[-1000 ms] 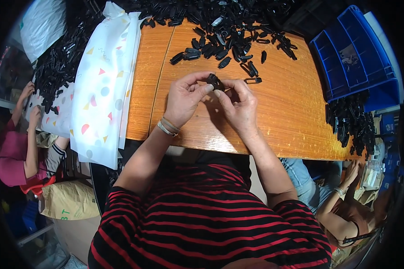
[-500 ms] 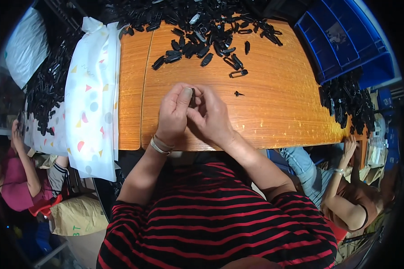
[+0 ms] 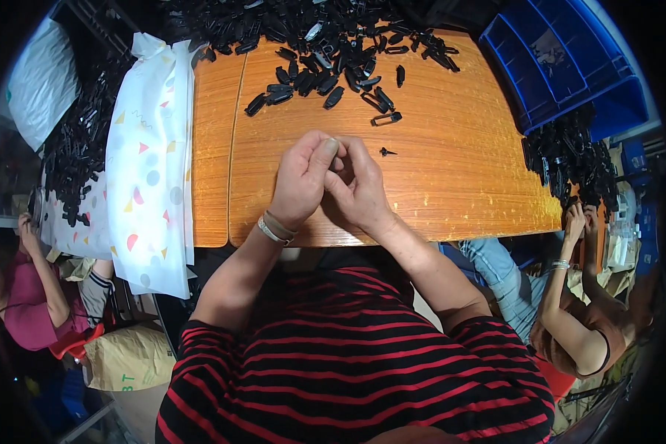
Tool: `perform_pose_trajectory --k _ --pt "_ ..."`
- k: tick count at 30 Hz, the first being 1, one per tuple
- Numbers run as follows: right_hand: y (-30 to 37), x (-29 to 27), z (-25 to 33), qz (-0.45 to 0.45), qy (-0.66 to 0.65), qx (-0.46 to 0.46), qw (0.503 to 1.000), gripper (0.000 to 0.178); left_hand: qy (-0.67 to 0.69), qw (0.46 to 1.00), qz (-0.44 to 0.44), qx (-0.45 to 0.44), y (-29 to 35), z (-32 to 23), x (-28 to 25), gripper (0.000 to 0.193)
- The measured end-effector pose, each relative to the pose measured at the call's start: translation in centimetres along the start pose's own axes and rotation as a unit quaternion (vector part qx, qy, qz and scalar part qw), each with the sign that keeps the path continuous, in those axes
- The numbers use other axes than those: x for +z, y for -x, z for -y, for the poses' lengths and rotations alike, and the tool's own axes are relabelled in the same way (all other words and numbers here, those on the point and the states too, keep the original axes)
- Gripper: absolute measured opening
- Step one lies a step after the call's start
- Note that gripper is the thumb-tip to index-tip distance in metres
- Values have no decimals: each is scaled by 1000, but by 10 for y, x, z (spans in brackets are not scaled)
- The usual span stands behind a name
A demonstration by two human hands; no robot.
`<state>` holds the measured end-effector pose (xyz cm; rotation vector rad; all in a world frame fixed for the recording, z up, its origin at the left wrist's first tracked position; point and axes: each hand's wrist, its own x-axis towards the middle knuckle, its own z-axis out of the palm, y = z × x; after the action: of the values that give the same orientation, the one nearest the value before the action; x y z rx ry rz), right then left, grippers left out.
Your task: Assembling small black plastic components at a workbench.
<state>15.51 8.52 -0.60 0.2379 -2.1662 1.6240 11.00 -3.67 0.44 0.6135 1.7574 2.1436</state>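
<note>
My left hand and my right hand meet over the near part of the wooden table. Both are closed, fingertips together, around a small black part that they hide almost entirely. The left thumb presses on top of it. Just beyond my right hand lies a tiny black pointed piece. Farther off sits a black open-framed clip, at the near edge of a scattered pile of black plastic pieces.
White patterned sheeting covers the table's left side. At the far right stands a blue divided bin above a heap of black parts. One person sits at left, another at right, hands at the parts.
My joined hands have shifted slightly to the right and the left hand has turned inward, hiding more of the black part. At right, the other person's hands have moved up to the heap.
</note>
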Motion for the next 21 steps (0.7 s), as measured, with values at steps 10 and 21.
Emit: perform_pose_trajectory --k 10,21 --pt "-10 -24 -14 40 -106 61 992 34 -201 967 10 155 -7 -8 7 17" --pt "-5 -24 -12 77 -62 -11 995 33 -328 904 -3 273 -4 -20 8 15"
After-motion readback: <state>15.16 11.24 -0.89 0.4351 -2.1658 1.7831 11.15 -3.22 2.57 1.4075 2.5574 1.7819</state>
